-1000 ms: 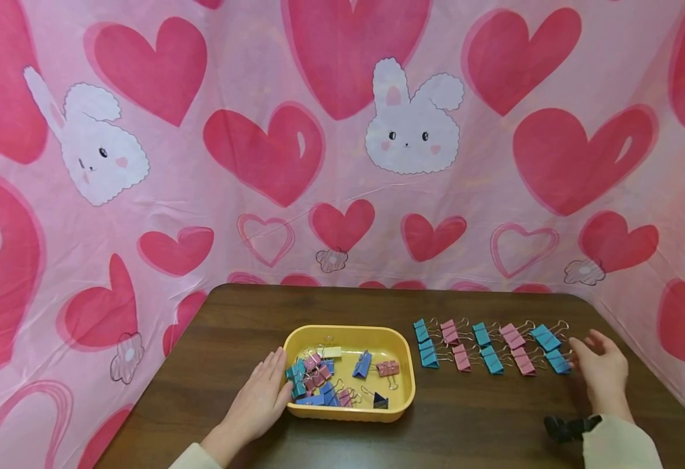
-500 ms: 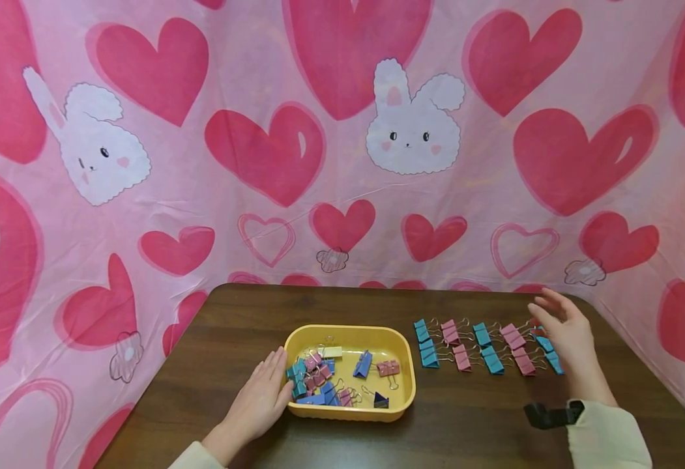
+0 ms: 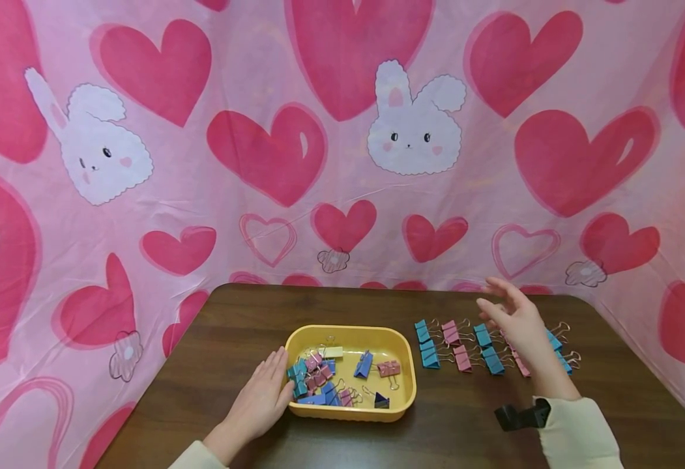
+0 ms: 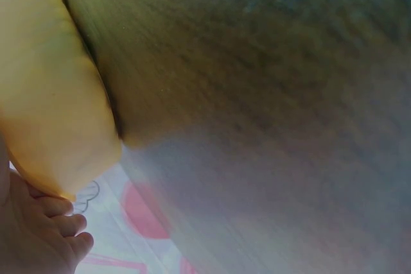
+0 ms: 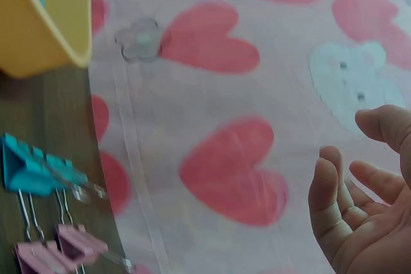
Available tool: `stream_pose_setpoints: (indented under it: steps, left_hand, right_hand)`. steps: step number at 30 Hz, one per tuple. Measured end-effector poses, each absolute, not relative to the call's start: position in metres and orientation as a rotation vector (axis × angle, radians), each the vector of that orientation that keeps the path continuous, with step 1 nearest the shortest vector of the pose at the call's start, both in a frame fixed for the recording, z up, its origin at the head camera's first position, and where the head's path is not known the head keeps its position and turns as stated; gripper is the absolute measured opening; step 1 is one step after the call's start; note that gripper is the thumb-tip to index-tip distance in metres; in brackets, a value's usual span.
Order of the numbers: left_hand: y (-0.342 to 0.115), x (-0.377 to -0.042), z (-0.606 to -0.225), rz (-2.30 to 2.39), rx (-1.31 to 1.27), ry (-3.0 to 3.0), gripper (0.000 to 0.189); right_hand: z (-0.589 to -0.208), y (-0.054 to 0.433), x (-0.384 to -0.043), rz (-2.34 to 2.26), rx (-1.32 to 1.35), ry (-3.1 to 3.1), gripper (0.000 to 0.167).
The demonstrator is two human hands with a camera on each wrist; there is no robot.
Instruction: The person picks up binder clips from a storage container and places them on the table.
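My left hand (image 3: 262, 391) rests with straight fingers against the left wall of a yellow plastic tray (image 3: 409, 384). Inside the tray lie loose binder clips: a teal and pink pile at the left, a blue clip (image 3: 363, 365), a pink clip (image 3: 388, 369) and a dark clip (image 3: 380, 400). To the right, my right hand (image 3: 518, 322) hovers above two rows of binder clips with nothing in its loosely bent fingers. It hides part of the right-hand pink pair. Teal clips (image 3: 429, 355) and pink clips (image 3: 462, 358) alternate by column, handles pointing right.
The dark wooden table (image 3: 248, 309) reaches back to a pink curtain (image 3: 342, 195) printed with hearts and rabbits. A black strap mount (image 3: 521, 415) sticks out from the right wrist, near the pale sleeve (image 3: 579, 426).
My right hand has moved left from the far right teal clips, rising over the rows, and those teal clips are showing again. The left hand and the tray have stayed put.
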State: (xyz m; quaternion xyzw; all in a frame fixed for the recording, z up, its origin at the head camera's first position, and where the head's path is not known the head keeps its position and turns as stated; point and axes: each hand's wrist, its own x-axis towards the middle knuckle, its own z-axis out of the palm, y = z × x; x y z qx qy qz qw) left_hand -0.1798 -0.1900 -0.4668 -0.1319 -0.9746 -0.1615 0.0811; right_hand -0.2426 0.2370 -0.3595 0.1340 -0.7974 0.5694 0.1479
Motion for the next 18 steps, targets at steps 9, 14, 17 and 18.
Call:
stream_pose_setpoints:
  steps: [9, 14, 17, 18]
  left_hand:
    - [-0.191, -0.181, -0.468, -0.474, -0.396, -2.899, 0.06]
    - [-0.19, -0.18, -0.468, -0.486, -0.398, -2.896, 0.059]
    - [-0.19, -0.18, -0.468, -0.485, -0.4, -2.89, 0.059]
    - [-0.191, -0.181, -0.469, -0.485, -0.401, -2.889, 0.059]
  right_hand:
    - [-0.362, 0.198, -0.242, 1.663, 0.487, -2.359, 0.051]
    - [-0.366, 0.177, -0.242, 1.668, 0.54, -2.38, 0.049]
    - [-0.371, 0.164, -0.243, 1.694, 0.534, -2.409, 0.047]
    - [-0.374, 0.16, -0.244, 1.705, 0.534, -2.418, 0.047]
